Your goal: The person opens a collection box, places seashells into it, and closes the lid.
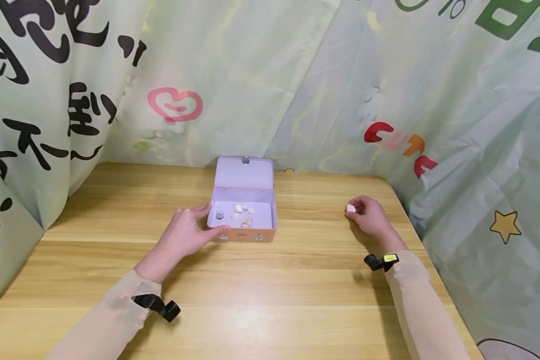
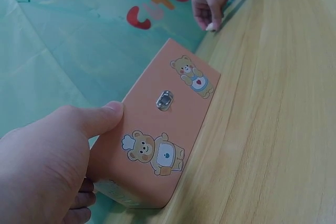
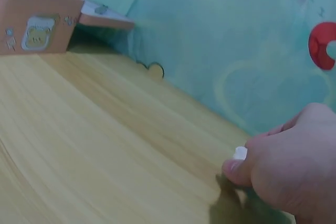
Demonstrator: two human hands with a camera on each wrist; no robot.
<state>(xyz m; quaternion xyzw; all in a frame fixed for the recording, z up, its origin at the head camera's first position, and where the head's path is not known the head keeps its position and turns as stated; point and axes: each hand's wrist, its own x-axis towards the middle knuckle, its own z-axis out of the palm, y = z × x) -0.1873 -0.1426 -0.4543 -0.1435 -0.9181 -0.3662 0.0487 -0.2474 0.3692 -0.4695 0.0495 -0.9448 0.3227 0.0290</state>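
Observation:
A small hinged tin box [image 1: 252, 235], orange outside with bear pictures and lilac inside, stands on the table with its lid [image 1: 244, 172] raised at the back. Several small white pieces [image 1: 239, 208] and a dark round piece [image 1: 219, 215] lie inside it. My left hand [image 1: 186, 232] grips the box's left front corner, its thumb on the front wall in the left wrist view. Out on the right, my right hand [image 1: 370, 216] pinches a small white piece [image 3: 240, 153] between thumb and fingers, low over the table.
The wooden table [image 1: 252, 310] runs back to a printed cloth [image 1: 315, 90] hanging close behind the box lid. More of this cloth falls along the left and right table edges. Each wrist carries a small black camera [image 1: 159, 306].

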